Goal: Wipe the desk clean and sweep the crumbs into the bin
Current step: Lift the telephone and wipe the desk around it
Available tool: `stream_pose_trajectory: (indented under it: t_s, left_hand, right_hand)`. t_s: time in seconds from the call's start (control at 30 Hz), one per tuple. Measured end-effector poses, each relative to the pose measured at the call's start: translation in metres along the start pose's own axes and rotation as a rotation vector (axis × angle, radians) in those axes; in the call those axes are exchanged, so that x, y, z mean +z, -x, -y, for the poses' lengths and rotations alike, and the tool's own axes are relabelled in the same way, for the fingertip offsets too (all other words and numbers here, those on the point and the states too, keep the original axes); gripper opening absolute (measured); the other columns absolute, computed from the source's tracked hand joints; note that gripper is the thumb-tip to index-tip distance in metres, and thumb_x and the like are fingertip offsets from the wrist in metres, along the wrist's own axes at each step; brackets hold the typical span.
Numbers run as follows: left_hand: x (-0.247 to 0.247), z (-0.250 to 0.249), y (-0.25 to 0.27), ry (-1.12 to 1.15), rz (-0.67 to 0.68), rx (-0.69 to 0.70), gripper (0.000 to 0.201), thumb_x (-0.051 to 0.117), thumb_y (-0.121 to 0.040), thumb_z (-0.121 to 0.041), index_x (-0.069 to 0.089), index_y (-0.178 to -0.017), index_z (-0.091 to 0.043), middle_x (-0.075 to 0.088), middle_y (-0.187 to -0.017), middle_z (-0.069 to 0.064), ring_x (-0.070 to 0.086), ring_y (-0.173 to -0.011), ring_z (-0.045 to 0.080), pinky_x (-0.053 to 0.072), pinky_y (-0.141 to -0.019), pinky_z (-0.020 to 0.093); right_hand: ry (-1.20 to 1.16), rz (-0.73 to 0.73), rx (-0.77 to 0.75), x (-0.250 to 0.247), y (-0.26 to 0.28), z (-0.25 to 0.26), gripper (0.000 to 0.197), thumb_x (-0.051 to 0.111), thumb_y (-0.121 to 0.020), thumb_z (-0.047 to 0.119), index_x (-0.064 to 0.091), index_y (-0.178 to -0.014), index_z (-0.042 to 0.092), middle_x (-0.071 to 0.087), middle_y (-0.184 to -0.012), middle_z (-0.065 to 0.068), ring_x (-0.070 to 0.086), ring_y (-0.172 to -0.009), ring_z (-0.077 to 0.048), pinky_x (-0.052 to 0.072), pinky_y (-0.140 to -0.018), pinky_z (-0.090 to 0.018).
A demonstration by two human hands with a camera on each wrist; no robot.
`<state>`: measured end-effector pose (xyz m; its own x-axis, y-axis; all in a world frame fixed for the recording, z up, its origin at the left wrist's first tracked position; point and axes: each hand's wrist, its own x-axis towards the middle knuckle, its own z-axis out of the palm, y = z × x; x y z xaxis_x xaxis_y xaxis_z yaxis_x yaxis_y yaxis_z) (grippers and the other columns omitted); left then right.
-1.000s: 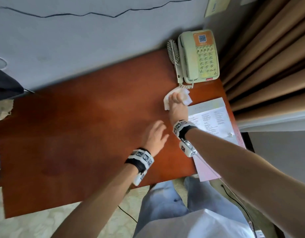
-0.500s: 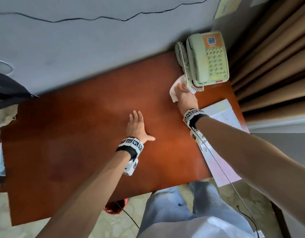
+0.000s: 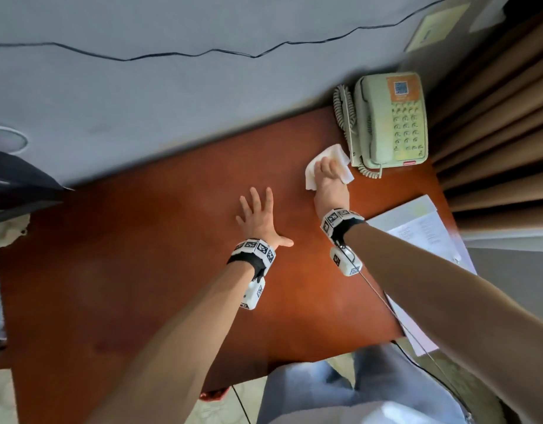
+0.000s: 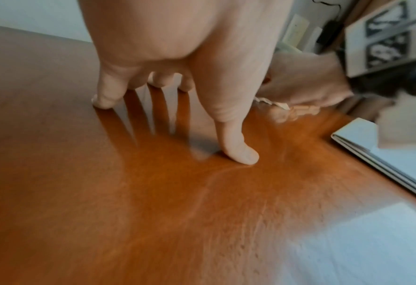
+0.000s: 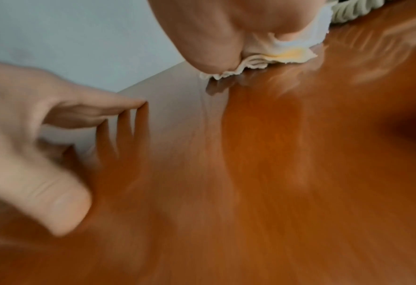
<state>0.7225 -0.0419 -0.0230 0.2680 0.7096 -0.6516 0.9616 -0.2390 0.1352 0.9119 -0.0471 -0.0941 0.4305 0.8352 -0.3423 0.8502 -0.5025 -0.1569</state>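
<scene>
My right hand [image 3: 327,175] presses flat on a white folded cloth [image 3: 336,152] on the red-brown desk [image 3: 141,255], just left of the phone's front corner. The right wrist view shows the cloth [image 5: 287,52] bunched under the right hand [image 5: 226,29], with a yellowish stain at its edge. My left hand [image 3: 258,214] rests on the desk's middle with fingers spread and thumb out, holding nothing. In the left wrist view its fingertips [image 4: 103,100] and thumb touch the wood. I see no crumbs. Both wrist views are motion-blurred.
A cream phone [image 3: 389,120] with a coiled cord stands at the back right corner. Printed papers [image 3: 417,228] lie along the right edge. A red object [image 3: 213,394] shows below the front edge. Curtains [image 3: 493,117] hang on the right, and a dark object [image 3: 16,179] is at the far left.
My right hand slid the cloth away from the papers to the phone's side, then slightly left. My left hand moved left and flattened on the desk with fingers spread.
</scene>
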Motion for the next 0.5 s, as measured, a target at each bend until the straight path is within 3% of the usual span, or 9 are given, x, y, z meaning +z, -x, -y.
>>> stream_pose_trajectory:
  t_s: [0.1, 0.2, 0.3, 0.37, 0.43, 0.5]
  left_hand:
    - [0.000, 0.002, -0.002, 0.011, 0.002, 0.008, 0.152, 0.094, -0.055, -0.057, -0.013, -0.160, -0.031, -0.021, -0.167, 0.006, -0.014, -0.154, 0.040, 0.021, -0.118, 0.067]
    - [0.002, 0.002, -0.005, 0.044, 0.002, 0.014, 0.152, 0.095, -0.055, -0.055, -0.012, -0.160, -0.032, -0.022, -0.167, 0.006, -0.016, -0.154, 0.039, 0.017, -0.117, 0.067]
    - [0.003, 0.005, -0.007, 0.055, 0.013, -0.001, 0.152, 0.096, -0.055, -0.053, -0.012, -0.160, -0.033, -0.025, -0.167, 0.005, -0.018, -0.153, 0.039, 0.014, -0.117, 0.068]
    - [0.002, 0.004, -0.006, 0.058, 0.021, -0.005, 0.152, 0.096, -0.054, -0.052, -0.012, -0.160, -0.033, -0.025, -0.167, 0.004, -0.017, -0.153, 0.038, 0.015, -0.117, 0.068]
    - [0.002, 0.003, -0.006, 0.057, 0.013, -0.003, 0.153, 0.096, -0.053, -0.053, -0.012, -0.160, -0.034, -0.024, -0.167, 0.004, -0.016, -0.154, 0.038, 0.016, -0.117, 0.068]
    - [0.002, 0.003, -0.005, 0.063, 0.012, -0.004, 0.154, 0.096, -0.052, -0.053, -0.012, -0.160, -0.034, -0.024, -0.167, 0.003, -0.016, -0.154, 0.038, 0.018, -0.117, 0.068]
  right_hand:
    - [0.081, -0.034, -0.055, -0.033, -0.033, 0.014, 0.080, 0.055, -0.089, 0.003, 0.009, -0.154, 0.012, 0.009, -0.161, -0.008, 0.015, -0.149, -0.023, 0.033, -0.112, -0.035]
    - [-0.005, -0.064, -0.093, -0.061, -0.083, 0.029, 0.080, 0.061, -0.083, 0.000, 0.021, -0.150, 0.015, 0.022, -0.156, -0.013, 0.036, -0.140, -0.030, 0.047, -0.095, -0.043]
    - [-0.030, -0.041, -0.108, -0.065, -0.110, 0.043, 0.088, 0.067, -0.080, 0.006, 0.018, -0.152, 0.014, 0.022, -0.158, -0.011, 0.045, -0.134, -0.029, 0.053, -0.088, -0.045]
    - [-0.010, -0.035, -0.202, -0.062, -0.087, 0.054, 0.082, 0.063, -0.084, 0.006, 0.019, -0.153, 0.012, 0.024, -0.158, -0.010, 0.040, -0.138, -0.028, 0.048, -0.097, -0.043]
    - [0.048, -0.027, -0.389, -0.048, -0.042, 0.055, 0.071, 0.052, -0.094, 0.005, 0.016, -0.155, 0.013, 0.018, -0.160, -0.005, 0.024, -0.147, -0.023, 0.036, -0.111, -0.034]
    - [0.003, 0.057, -0.493, -0.034, -0.003, 0.048, 0.071, 0.046, -0.095, 0.000, 0.014, -0.157, 0.017, 0.009, -0.164, 0.004, 0.009, -0.152, -0.016, 0.035, -0.111, -0.031]
